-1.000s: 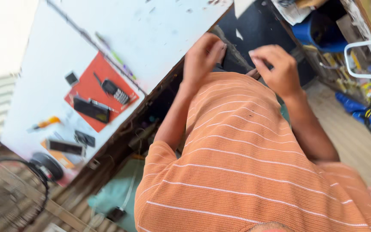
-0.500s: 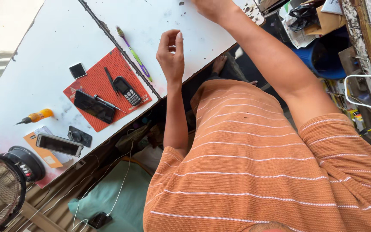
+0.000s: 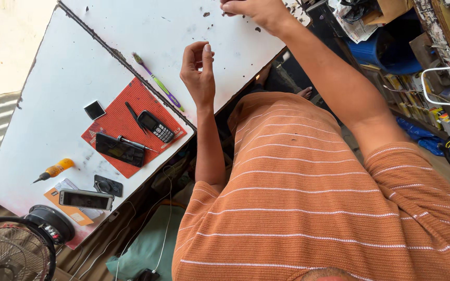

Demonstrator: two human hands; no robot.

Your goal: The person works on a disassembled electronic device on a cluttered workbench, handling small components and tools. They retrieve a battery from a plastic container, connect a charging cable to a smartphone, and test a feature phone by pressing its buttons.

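Orange-handled screwdriver [image 3: 53, 170] lies far left on the white table [image 3: 53, 93], with a slim phone [image 3: 86, 199] on an orange card just below it, near a fan [image 3: 6, 252]. Red mat [image 3: 126, 117] next: black phone [image 3: 120, 150], small screwdriver [image 3: 134, 143], keypad phone [image 3: 156, 126], tweezers [image 3: 133, 115]; small black square [image 3: 95, 110] at its corner. Toothbrush [image 3: 157, 82] lies beside the mat. Left hand [image 3: 199, 73] is lifted off the table, fingers loosely curled, holding nothing that I can see; a second ago it was in the lap. Right hand [image 3: 259, 11] has reached up to the table's top edge, fingers pressed down; partly cropped, so I cannot tell if it grips anything. Both hands are now over the table, well away from the phones.
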